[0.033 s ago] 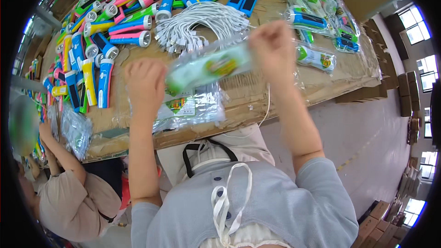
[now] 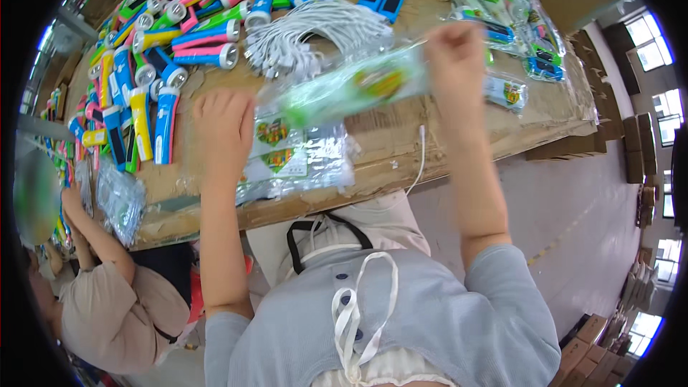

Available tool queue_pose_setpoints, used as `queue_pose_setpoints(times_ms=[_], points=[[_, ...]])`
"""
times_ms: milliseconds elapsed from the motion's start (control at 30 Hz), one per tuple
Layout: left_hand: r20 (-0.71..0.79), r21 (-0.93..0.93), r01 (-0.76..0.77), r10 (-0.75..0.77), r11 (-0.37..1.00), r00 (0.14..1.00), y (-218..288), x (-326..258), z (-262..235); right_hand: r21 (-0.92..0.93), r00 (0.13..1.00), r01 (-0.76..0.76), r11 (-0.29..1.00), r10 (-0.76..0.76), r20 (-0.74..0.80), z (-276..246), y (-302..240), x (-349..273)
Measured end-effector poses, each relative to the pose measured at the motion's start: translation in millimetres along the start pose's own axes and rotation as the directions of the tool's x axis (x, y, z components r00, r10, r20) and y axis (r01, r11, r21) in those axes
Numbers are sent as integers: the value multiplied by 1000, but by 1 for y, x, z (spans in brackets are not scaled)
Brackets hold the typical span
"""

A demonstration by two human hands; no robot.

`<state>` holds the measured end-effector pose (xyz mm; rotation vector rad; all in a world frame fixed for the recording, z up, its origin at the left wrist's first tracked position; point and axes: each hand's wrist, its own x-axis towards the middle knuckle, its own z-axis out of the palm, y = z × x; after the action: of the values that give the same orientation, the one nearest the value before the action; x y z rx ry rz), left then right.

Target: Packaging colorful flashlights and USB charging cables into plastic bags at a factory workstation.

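My right hand [image 2: 456,46] is closed on the right end of a clear plastic bag [image 2: 358,84] with white, green and multicoloured contents. The bag is stretched slantwise above the table and blurred by motion. My left hand [image 2: 223,118] is curled near the bag's lower left end; whether film lies between its fingers cannot be made out. Under the held bag lies a stack of flat, printed clear bags [image 2: 297,161] at the table's near edge. A bundle of white USB cables [image 2: 322,32] rests just beyond, and a single white cable [image 2: 421,150] hangs over the edge.
Many coloured flashlights [image 2: 166,118] are heaped on the cardboard-covered table [image 2: 401,136], left and far. Bagged flashlights [image 2: 502,29] lie at the right. A co-worker [image 2: 118,308] sits at the left beside more plastic bags [image 2: 120,201]. Cardboard boxes [image 2: 580,351] stand on the floor, right.
My right hand and the bag have moved to the right, and the bag's left end is farther from my left hand. My left hand has barely moved.
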<state>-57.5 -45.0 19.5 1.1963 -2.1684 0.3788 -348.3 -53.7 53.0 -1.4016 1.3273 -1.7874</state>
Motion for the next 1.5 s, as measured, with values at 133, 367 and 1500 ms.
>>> queue_pose_setpoints(times_ms=[133,367,1500], points=[[140,-171,289,-267,942,953,-15,-23,6,-484,761,210,849,-453,-465,-128,33,97],[174,-230,243,-206,942,963,-14,-42,34,-953,802,181,243,-597,0,-158,70,87],[-1,-350,140,-150,926,989,-21,-42,37,-327,513,445,834,62,856,116,17,-42]])
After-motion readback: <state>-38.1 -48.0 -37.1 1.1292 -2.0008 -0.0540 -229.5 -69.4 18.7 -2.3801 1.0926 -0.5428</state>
